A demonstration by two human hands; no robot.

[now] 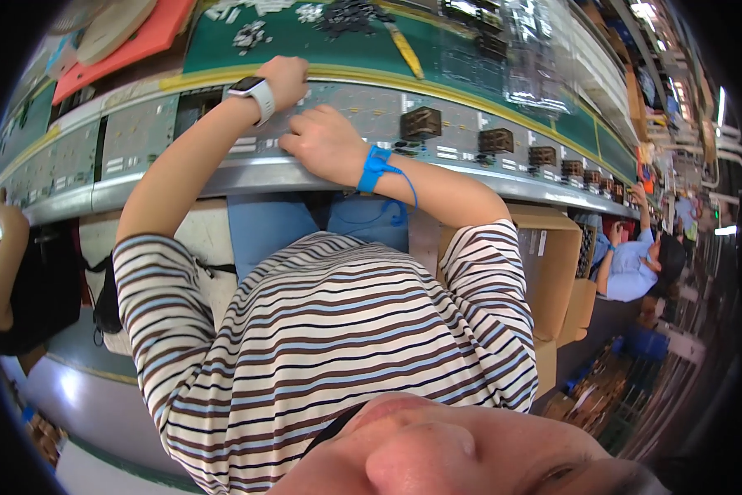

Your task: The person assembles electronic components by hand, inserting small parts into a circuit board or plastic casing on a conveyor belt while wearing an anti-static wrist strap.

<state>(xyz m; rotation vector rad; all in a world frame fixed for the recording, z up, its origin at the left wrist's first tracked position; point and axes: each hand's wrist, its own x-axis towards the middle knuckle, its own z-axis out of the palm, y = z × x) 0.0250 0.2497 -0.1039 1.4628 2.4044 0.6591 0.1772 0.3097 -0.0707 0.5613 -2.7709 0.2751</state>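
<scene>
1. Left hand (287,76), with a white watch (255,91) on its wrist, rests fingers-down on the circuit board (350,103) lying on the conveyor (247,175); fingers curled, and I cannot tell whether it grips anything.
2. Right hand (325,142), with a blue wrist strap (376,168) and coiled cord, lies loosely fisted on the same board, just beside the left hand; whether it holds a part is hidden.
3. Board sits on the line straight ahead of the person, with more boards to either side.
4. Dark square components (421,122) stand on the boards to the right, in a row running away along the line.
5. Green mat (305,45) beyond the line carries small heaps of parts (249,35) and a yellow tool (405,51).
6. Cardboard box (552,264) stands under the line at the right.
7. Co-worker in blue (631,268) sits further right; another person's arm (4,247) shows at the left.
</scene>
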